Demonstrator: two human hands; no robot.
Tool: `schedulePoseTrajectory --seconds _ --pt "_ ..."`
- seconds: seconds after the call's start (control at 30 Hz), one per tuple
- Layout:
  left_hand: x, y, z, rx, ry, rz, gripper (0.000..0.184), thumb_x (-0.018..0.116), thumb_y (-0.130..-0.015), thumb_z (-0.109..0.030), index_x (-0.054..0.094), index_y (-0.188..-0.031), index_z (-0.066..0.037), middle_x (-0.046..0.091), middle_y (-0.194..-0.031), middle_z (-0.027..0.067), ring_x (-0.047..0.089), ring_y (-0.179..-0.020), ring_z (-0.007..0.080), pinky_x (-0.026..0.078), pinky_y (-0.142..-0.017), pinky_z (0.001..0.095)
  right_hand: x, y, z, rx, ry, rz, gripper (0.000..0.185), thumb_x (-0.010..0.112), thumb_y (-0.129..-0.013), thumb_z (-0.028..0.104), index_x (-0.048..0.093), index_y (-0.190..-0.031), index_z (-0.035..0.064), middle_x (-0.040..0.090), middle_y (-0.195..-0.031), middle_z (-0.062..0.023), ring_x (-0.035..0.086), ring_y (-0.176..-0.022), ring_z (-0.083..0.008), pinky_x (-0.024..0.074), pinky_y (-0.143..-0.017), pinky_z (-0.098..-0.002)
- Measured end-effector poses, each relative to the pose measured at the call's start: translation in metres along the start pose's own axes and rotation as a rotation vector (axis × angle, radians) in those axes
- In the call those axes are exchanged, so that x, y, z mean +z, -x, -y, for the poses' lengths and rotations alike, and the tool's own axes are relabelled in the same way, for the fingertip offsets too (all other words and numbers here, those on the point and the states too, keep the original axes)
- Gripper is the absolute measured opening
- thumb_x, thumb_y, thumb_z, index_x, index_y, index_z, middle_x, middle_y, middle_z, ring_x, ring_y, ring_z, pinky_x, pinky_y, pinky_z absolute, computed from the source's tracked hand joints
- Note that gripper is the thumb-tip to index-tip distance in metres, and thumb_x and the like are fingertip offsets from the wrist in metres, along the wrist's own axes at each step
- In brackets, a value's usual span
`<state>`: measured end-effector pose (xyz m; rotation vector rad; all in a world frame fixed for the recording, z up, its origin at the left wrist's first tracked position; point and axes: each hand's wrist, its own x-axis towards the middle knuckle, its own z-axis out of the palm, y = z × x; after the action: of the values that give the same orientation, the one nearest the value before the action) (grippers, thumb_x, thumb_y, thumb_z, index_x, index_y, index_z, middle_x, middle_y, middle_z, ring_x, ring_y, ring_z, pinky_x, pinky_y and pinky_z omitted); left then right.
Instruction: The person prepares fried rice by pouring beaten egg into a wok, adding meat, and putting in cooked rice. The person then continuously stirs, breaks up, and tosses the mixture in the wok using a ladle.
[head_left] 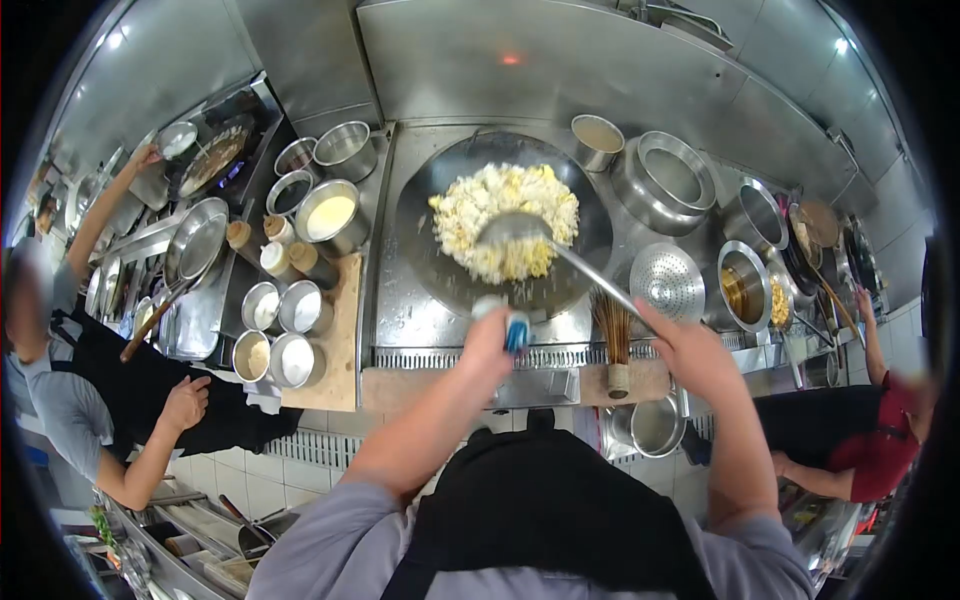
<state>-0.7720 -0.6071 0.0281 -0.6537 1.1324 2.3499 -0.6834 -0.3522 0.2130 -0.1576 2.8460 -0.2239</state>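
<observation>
A large dark wok point(420, 245) sits on the steel stove in front of me, with a heap of white rice and yellow egg pieces point(505, 190) in it. My right hand point(690, 350) is closed around the long handle of a metal ladle point(585, 268). The ladle's bowl rests over the rice, its rounded back upward. At the near rim of the wok, my left hand point(485, 348) is closed on a blue and white cloth point(517, 332). The cloth hides part of the rim and my fingertips. A bamboo brush point(617, 345) lies between my hands, nearer the right one.
Left of the wok stand a pot of yellow liquid point(333, 215), squeeze bottles point(274, 258) and several seasoning tins point(297, 360). To the right are a perforated skimmer point(668, 281) and steel pots point(655, 185). One person point(90, 390) works at left, another point(850, 440) at right.
</observation>
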Motion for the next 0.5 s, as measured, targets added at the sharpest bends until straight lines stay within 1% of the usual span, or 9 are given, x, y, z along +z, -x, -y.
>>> schedulePoseTrajectory --seconds 0.07,0.13,0.2,0.27,0.33,0.4,0.43,0.47,0.5 --pt "0.023 0.079 -0.017 -0.126 0.021 -0.026 0.013 0.047 -0.09 -0.017 0.051 -0.101 -0.013 0.061 -0.088 0.0065 0.063 -0.071 0.0232 0.043 -0.046 0.0355 -0.006 0.008 -0.01 -0.039 0.063 0.005 0.056 0.051 -0.093 0.023 0.032 -0.145 0.0321 0.062 -0.086 -0.0241 0.061 -0.081 -0.0425 0.048 -0.075 -0.0513" --pt "0.028 0.06 -0.022 -0.128 0.068 -0.149 0.013 0.049 -0.09 -0.019 0.05 -0.101 -0.012 0.058 -0.086 0.0072 0.061 -0.068 0.0219 0.042 -0.047 0.0337 0.013 0.001 -0.018 -0.126 -0.032 0.013 0.055 0.051 -0.093 0.024 0.034 -0.144 0.0332 0.063 -0.084 -0.0222 0.061 -0.078 -0.0405 0.0486 -0.071 -0.0498" --pt "0.013 0.016 -0.02 -0.126 0.005 -0.086 0.012 0.051 -0.089 -0.02 0.051 -0.095 -0.009 0.059 -0.086 0.0084 0.061 -0.068 0.0223 0.044 -0.048 0.0333 0.038 -0.029 -0.001 -0.042 -0.048 0.043 0.055 0.051 -0.093 0.025 0.034 -0.144 0.0338 0.064 -0.083 -0.0196 0.062 -0.076 -0.0389 0.0494 -0.07 -0.0492" --pt "-0.019 0.016 0.013 -0.045 0.008 -0.066 0.015 0.052 -0.088 -0.018 0.054 -0.097 -0.005 0.06 -0.089 0.0085 0.062 -0.072 0.023 0.049 -0.054 0.0371 0.058 -0.05 0.011 0.086 0.066 -0.09 0.053 0.051 -0.094 0.026 0.035 -0.143 0.0329 0.064 -0.082 -0.0172 0.063 -0.076 -0.0367 0.0502 -0.069 -0.0478" --pt "-0.057 0.027 0.053 -0.03 -0.212 -0.18 0.021 0.051 -0.087 -0.012 0.054 -0.106 -0.003 0.062 -0.095 0.0091 0.063 -0.08 0.0239 0.053 -0.062 0.0413 0.059 -0.038 0.027 0.099 0.097 -0.129 0.052 0.05 -0.094 0.026 0.036 -0.143 0.032 0.064 -0.081 -0.0166 0.064 -0.076 -0.0357 0.0505 -0.069 -0.0473" --pt "-0.086 0.025 0.078 -0.025 -0.28 -0.136 0.027 0.051 -0.087 -0.009 0.053 -0.113 -0.003 0.062 -0.099 0.0104 0.064 -0.086 0.0243 0.055 -0.069 0.0424 0.047 -0.028 0.032 0.107 0.133 -0.192 0.051 0.05 -0.095 0.025 0.036 -0.143 0.0311 0.064 -0.08 -0.016 0.064 -0.075 -0.0346 0.0507 -0.068 -0.0469" --pt "-0.056 0.051 0.052 -0.064 -0.179 -0.164 0.029 0.051 -0.085 -0.005 0.053 -0.114 -0.004 0.061 -0.099 0.011 0.063 -0.088 0.0249 0.055 -0.068 0.0427 0.039 -0.017 0.026 0.081 0.133 -0.212 0.051 0.05 -0.094 0.024 0.036 -0.143 0.0313 0.064 -0.08 -0.0161 0.064 -0.075 -0.0342 0.0506 -0.067 -0.0465" --pt "-0.04 0.055 0.037 -0.054 0.01 -0.121 0.022 0.052 -0.085 -0.007 0.054 -0.107 -0.007 0.06 -0.087 0.0092 0.062 -0.077 0.0237 0.052 -0.056 0.0411 0.034 -0.001 0.022 0.056 0.129 -0.206 0.051 0.05 -0.094 0.023 0.036 -0.143 0.0315 0.064 -0.08 -0.0161 0.064 -0.075 -0.0338 0.0504 -0.066 -0.046" --pt "-0.024 0.054 0.015 -0.093 0.021 -0.112 0.015 0.052 -0.086 -0.011 0.054 -0.101 -0.007 0.059 -0.082 0.0084 0.062 -0.072 0.0224 0.049 -0.052 0.0378 0.019 0.018 0.024 0.047 0.094 -0.191 0.052 0.051 -0.094 0.023 0.037 -0.143 0.0321 0.064 -0.081 -0.0167 0.064 -0.076 -0.0347 0.0499 -0.067 -0.0466"
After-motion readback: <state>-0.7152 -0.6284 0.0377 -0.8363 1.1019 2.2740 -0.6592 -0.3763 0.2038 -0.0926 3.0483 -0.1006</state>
